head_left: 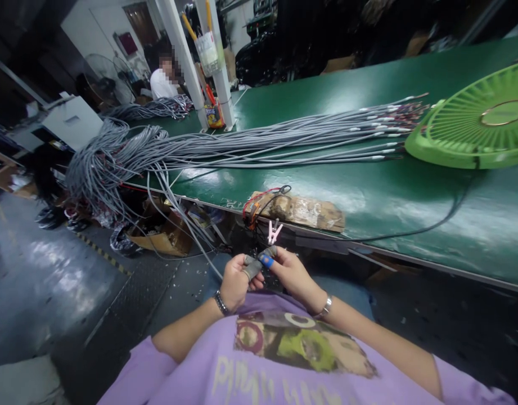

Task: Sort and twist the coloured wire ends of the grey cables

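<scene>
In front of my purple shirt, my left hand (237,280) is closed around a grey cable (208,260) that runs down to it from the bench edge. Grey covers wrap its thumb and a fingertip. Close against it, my right hand (293,275) is pinched, with a blue wrap (266,260) on one digit and a grey cover on another. The fingertips of both hands meet, and what lies between the right fingers is too small and hidden to make out. A pink clothes peg (274,232) sits just beyond them at the bench edge.
Long grey cables (259,147) lie in a bundle across the green bench (389,202). Near its edge is a worn wooden block (313,212) with wires. A green fan (478,121) stands right; a cardboard box (168,239) sits below left. Another person (163,83) is behind.
</scene>
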`<state>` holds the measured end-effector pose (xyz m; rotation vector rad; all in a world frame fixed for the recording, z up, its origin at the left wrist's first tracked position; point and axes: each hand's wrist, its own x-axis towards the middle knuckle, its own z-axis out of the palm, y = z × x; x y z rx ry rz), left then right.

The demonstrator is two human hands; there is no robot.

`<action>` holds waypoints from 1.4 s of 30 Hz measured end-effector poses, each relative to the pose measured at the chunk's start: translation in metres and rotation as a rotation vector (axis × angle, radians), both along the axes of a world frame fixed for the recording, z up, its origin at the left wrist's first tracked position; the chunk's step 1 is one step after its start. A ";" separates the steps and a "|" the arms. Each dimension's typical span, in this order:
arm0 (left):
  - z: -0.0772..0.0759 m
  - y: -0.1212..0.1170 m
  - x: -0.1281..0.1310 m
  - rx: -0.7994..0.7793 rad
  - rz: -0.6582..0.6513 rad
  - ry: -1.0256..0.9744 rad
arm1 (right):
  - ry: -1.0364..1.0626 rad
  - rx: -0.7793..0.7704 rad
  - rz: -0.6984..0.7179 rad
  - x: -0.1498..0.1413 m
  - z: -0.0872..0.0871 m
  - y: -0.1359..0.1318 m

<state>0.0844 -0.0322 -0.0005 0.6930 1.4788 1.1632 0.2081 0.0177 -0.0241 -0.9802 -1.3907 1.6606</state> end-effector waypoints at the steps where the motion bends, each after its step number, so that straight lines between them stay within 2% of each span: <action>1: 0.001 0.001 0.000 0.000 0.001 0.004 | 0.004 0.003 0.000 0.000 0.001 0.000; 5: 0.005 0.003 -0.002 -0.001 0.001 0.008 | 0.039 -0.021 -0.011 0.001 0.001 0.002; 10: 0.012 0.002 -0.007 0.019 -0.004 0.014 | 0.136 -0.155 -0.023 0.005 -0.002 0.003; 15: 0.020 0.001 -0.013 0.013 -0.112 0.034 | 0.320 -0.302 -0.058 0.013 0.000 0.007; 18: 0.020 0.002 -0.016 0.007 -0.188 0.075 | 0.332 -0.331 0.019 0.016 0.011 0.009; 23: 0.018 0.003 -0.016 -0.012 -0.274 0.154 | 0.187 -0.219 0.208 0.018 0.026 0.014; 28: 0.021 0.001 -0.014 -0.019 -0.342 0.207 | -0.011 -0.071 0.307 0.020 0.028 0.022; 34: 0.016 -0.003 -0.015 -0.008 -0.412 0.309 | -0.133 0.038 0.356 0.021 0.029 0.023; 42: 0.010 -0.003 -0.016 -0.023 -0.453 0.326 | -0.115 0.129 0.399 0.018 0.030 0.022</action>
